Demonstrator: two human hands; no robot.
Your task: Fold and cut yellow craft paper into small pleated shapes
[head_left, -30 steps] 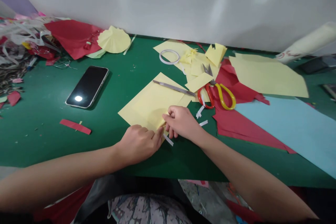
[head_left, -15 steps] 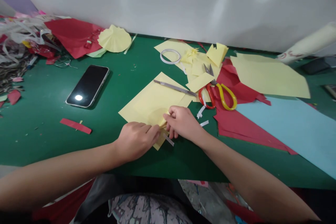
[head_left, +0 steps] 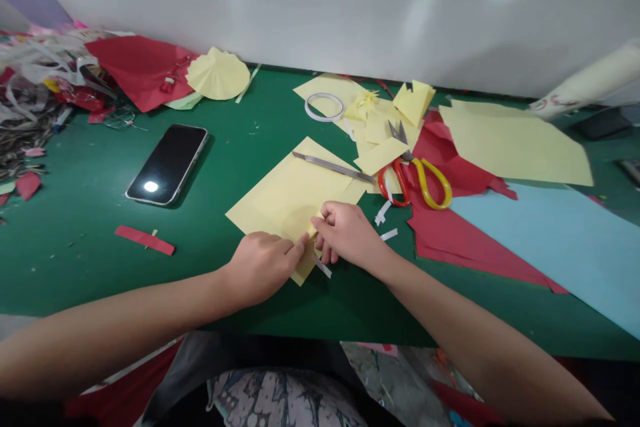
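Note:
A small folded piece of yellow paper (head_left: 313, 227) is pinched between the thumb and fingers of my right hand (head_left: 346, 230). From the left, my left hand (head_left: 266, 265) has its fingers curled and its index finger and thumb closed at the same small piece. Both hands work over the near corner of a larger yellow paper sheet (head_left: 280, 190) lying on the table. A slim metal craft knife (head_left: 333, 166) rests across the sheet. A short white strip (head_left: 323, 266) lies by the near corner, below my fingers. My fingers partly hide the small piece.
Scissors with red and yellow handles (head_left: 431, 185) lie right of the sheet, among yellow scraps, red paper (head_left: 465, 240) and blue paper (head_left: 555, 233). A tape roll (head_left: 324, 107) sits behind. To the left are a phone (head_left: 167, 163) and a red strip (head_left: 145, 240). A wall stands at the back.
My left index finger and thumb have shifted slightly up and right along the small folded paper. My right hand has barely moved and keeps its pinch.

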